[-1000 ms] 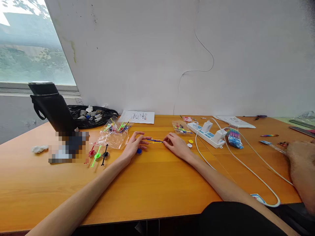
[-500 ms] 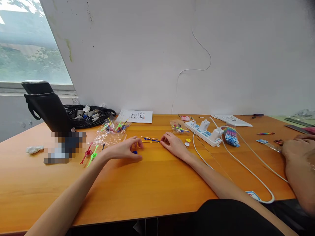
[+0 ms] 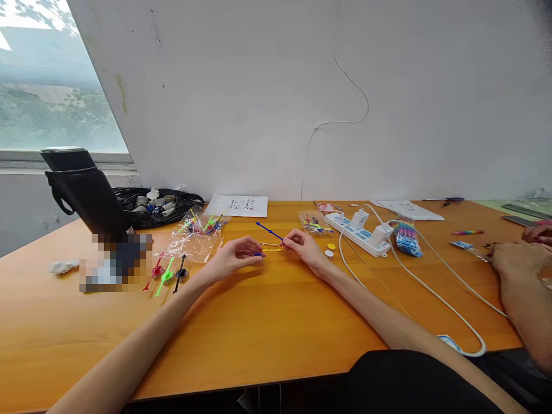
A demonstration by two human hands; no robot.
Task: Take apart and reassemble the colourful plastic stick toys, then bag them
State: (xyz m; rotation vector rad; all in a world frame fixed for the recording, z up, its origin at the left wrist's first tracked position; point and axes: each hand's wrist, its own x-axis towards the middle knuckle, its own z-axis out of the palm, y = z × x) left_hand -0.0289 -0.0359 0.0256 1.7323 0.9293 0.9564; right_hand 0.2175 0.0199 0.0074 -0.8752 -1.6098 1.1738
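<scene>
My right hand pinches the near end of a thin blue plastic stick, lifted off the orange table and slanting up to the left. My left hand is raised just above the table with a small blue disc between its fingertips, close to the stick's held end. Two yellow sticks lie on the table between my hands. A yellow disc and a white disc rest just right of my right hand.
Finished red, green and black stick-and-disc pieces lie at left by clear bags of parts. A black bottle and black rubbish bag stand far left. A white power strip with cables is at right; another person's arm rests there.
My right hand has lifted the blue stick off the table. My left hand picked up the blue disc and brought it toward the stick.
</scene>
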